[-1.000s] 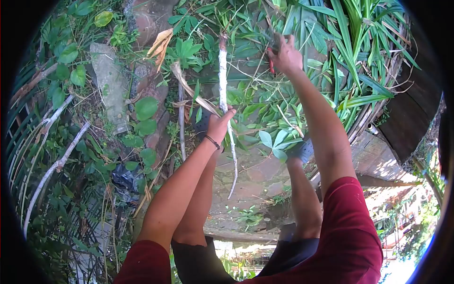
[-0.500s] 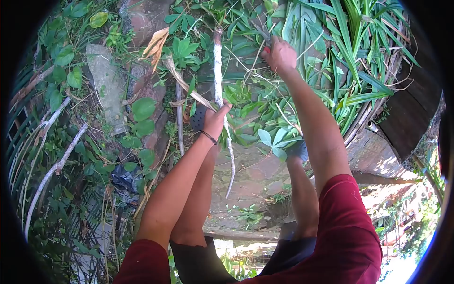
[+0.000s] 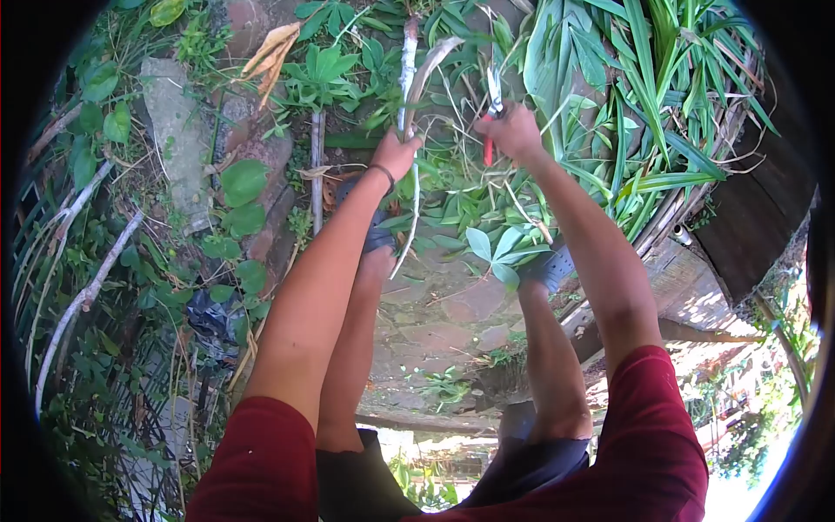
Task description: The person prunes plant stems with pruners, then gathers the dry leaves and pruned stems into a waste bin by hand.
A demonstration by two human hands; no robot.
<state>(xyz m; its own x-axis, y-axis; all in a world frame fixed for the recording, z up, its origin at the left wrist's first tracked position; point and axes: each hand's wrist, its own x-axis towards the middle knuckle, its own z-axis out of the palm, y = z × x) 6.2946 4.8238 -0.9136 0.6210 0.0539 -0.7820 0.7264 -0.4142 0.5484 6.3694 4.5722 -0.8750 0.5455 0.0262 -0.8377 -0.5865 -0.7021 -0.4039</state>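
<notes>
My left hand (image 3: 397,155) is closed around a pale, whitish branch (image 3: 409,65). Its thin, bent end hangs below the fist, and its upper part points away from me among the leaves. A brown dried strip (image 3: 430,68), blurred at its tip, slants up beside the branch at this hand. To the right, my right hand (image 3: 513,135) grips red-handled pruning shears (image 3: 494,91), their metal blades pointing away from me. The shears are apart from the branch. Green cut foliage (image 3: 452,187) lies beneath both hands.
My feet, in dark perforated clogs (image 3: 550,268), stand on stone paving (image 3: 470,304). Long strappy leaves (image 3: 648,78) are heaped at the right, near a dark sheet (image 3: 739,209). Vines, bare sticks (image 3: 91,291), a flat stone slab (image 3: 177,139) and black plastic (image 3: 213,317) lie left.
My left hand has moved up with the branch, and the dried strip has swung from its left to its right. My right hand has drawn slightly nearer, with the shears turned more upright.
</notes>
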